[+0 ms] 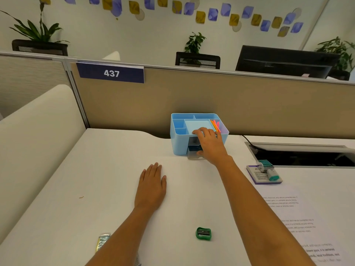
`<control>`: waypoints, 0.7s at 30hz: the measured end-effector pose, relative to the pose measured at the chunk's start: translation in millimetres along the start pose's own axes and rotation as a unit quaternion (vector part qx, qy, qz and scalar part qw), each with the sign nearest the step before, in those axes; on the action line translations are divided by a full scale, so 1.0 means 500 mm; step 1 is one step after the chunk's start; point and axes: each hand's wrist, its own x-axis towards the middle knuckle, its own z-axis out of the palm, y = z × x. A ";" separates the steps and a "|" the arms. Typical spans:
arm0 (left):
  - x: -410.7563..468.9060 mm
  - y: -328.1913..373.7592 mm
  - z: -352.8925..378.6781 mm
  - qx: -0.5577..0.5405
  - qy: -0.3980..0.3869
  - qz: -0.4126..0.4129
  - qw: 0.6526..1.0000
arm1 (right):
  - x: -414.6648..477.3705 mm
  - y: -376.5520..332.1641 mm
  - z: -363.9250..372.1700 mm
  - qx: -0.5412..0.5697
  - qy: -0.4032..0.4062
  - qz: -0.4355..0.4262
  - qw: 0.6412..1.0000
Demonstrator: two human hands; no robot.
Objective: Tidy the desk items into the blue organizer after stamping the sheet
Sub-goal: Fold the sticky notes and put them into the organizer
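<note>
- White desk point(107, 169): filled the lower frame, beige partition behind with a "437" plate point(111, 73) at 11 o'clock.
- Printed sheet point(311, 217): lay flat at 4 o'clock, text lines visible.
- Blue organizer point(179, 144): stood at centre against the partition; pale-blue pad in the middle compartment, bright paper flags point(216, 125) in the compartment to its right.
- Right hand point(210, 144): reached to the organizer's front, fingers over the rim, thumb low, closed around a dark blue-and-clear block point(194, 147) pressed against the front wall.
- Left hand point(151, 187): rested palm down at 6 o'clock of the organizer, fingers straight and together, holding nothing.
- Stamp point(268, 168): teal-tipped, lay on a purple-edged pad point(256, 176) at 3 o'clock.
- Green sharpener point(203, 233): sat alone at 6 o'clock, between the forearms.
- Foil-wrapped strip point(102, 241): lay at 7 o'clock, beside the left forearm.
</note>
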 end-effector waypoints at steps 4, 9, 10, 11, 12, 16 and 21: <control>0.000 -0.001 0.000 0.001 -0.001 0.001 1.000 | 0.008 -0.016 0.017 -0.017 0.035 0.021 0.999; 0.000 -0.002 0.002 0.001 -0.003 0.003 1.000 | 0.016 -0.024 0.028 -0.044 0.039 0.042 0.997; 0.000 -0.002 0.002 0.002 -0.005 0.003 1.000 | 0.016 -0.025 0.029 -0.047 0.038 0.044 0.997; 0.000 -0.002 0.002 0.003 -0.006 0.003 1.000 | 0.015 -0.025 0.029 -0.049 0.038 0.045 0.997; 0.001 -0.002 0.002 0.005 -0.006 0.005 1.000 | 0.013 -0.026 0.030 -0.048 0.037 0.045 0.997; -0.001 0.000 -0.004 0.019 -0.019 0.009 1.000 | -0.001 -0.030 0.021 -0.018 0.022 0.047 0.999; -0.014 0.010 -0.030 0.033 -0.037 0.004 0.999 | -0.041 -0.040 0.003 -0.028 -0.002 0.030 0.999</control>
